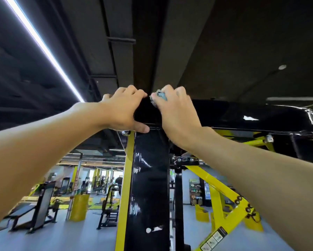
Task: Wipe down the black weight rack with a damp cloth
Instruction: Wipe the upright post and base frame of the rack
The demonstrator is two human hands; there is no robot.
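I find the rack (149,178) directly ahead, glossy black, its top beam (242,115) running off to the right. My left hand (124,109) grips the rack at the top, with the fingers curled over the upper edge and the thumb on the front face. My right hand (176,113) holds a blue-grey cloth (161,96) bunched under curled fingers. It presses the cloth to the same edge, just beside the left hand. Yellow braces (224,194) sit below the beam.

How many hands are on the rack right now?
2. The left hand grips the top of the black rack; the right hand, just beside it, holds the blue cloth against the top.
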